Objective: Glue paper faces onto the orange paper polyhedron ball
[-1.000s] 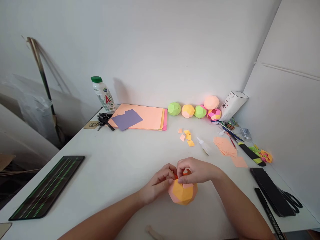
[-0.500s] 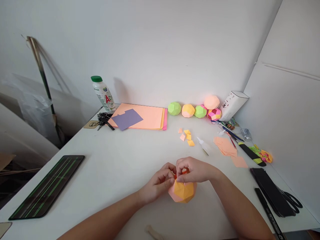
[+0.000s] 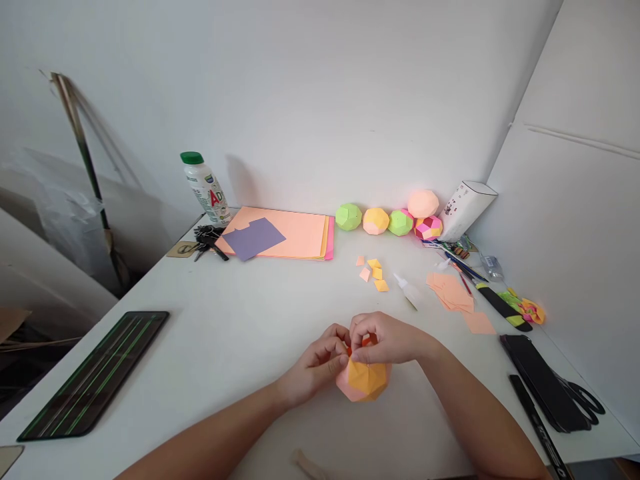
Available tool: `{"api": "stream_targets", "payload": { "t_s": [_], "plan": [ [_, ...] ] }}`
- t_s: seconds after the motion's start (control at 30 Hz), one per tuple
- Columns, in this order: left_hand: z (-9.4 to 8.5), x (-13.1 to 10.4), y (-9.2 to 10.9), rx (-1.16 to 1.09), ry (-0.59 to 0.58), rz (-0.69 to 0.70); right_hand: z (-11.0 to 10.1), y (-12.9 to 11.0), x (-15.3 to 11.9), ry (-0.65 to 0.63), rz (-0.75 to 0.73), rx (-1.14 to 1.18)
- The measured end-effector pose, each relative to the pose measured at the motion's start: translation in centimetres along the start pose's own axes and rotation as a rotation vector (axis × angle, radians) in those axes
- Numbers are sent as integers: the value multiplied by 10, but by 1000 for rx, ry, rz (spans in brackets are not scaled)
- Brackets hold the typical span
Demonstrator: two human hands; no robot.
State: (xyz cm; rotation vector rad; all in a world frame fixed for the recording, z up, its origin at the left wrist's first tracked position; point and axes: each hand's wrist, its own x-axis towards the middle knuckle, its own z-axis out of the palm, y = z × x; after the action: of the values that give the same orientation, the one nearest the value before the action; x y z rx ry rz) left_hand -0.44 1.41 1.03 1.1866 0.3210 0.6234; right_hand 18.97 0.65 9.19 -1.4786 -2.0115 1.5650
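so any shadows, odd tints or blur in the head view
Head view: the bottle throws a soft shadow on the wall; a pinkish glow tints the wall around the top peach ball. Same view: the nearest faceted ball looks fairly crisp, but the pale object at the bottom edge is hazy.

Paper ball [image 3: 369,383] partly behind fingers [image 3: 370,322]

- Soft, diffuse light washes the far wall [image 3: 320,100], brightest toward the middle.
- A bottle [image 3: 207,193] throws a hazy shadow rightward, indicating light from the left.
- Faint pink glow rings a peach ball [image 3: 423,204].
- Grey shade dulls the near counter [image 3: 390,440].
- Hands [image 3: 387,339] and the held ball [image 3: 369,383] appear fairly sharp; fine folds soften.
- Wide-angle distortion stretches the left and right edges.
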Motion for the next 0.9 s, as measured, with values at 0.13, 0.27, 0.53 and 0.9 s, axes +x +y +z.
{"api": "stream_targets", "payload": {
  "t_s": [0.13, 0.27, 0.53, 0.9],
  "plan": [
    [2, 0, 1, -5, 11, -10, 0, 2, 0, -5, -30, -19],
    [5, 0, 4, 2, 28, -22, 0, 3, 0, -10, -22, -23],
    [3, 1, 3, -10, 25, -25, 5, 2, 1, 33, -35, -5],
    [3, 1, 4, 19, 52, -51, 7, 1, 4, 105, -2, 61]
  ]
}}
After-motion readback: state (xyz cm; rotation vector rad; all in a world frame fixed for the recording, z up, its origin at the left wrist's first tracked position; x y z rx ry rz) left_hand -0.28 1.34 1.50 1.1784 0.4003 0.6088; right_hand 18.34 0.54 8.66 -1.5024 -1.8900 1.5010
